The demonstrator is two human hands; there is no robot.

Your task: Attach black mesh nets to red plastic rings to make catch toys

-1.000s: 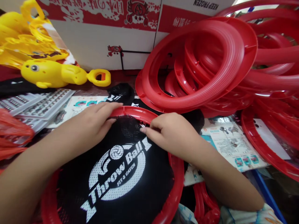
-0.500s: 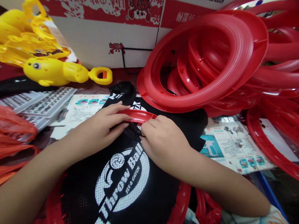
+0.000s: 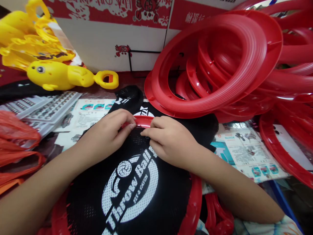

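Observation:
A black mesh fabric disc [image 3: 171,192], printed "Throw Ball" in white, lies stretched across a red plastic ring [image 3: 144,121]. At the far rim, my left hand [image 3: 110,133] pinches the mesh edge against the ring, thumb and forefinger together. My right hand [image 3: 171,140] sits just right of it, fingers curled over the same rim and fingertips on the mesh edge; its exact grip is partly hidden. A bare stretch of red rim shows between the hands. More black printed mesh [image 3: 129,96] lies underneath and beyond the ring.
Red rings [image 3: 256,58] are heaped at the right and back. Yellow toy parts [image 3: 56,75] and clear trays of small metal pieces [image 3: 56,106] lie at the left, near an orange plastic bag [image 3: 17,140]. A white-and-red carton [image 3: 97,42] stands behind printed cardboard [image 3: 246,147].
My left fingers have gone from lying extended over the rim to a bent pinch at the mesh edge. My right fingers have loosened slightly and shifted along the rim.

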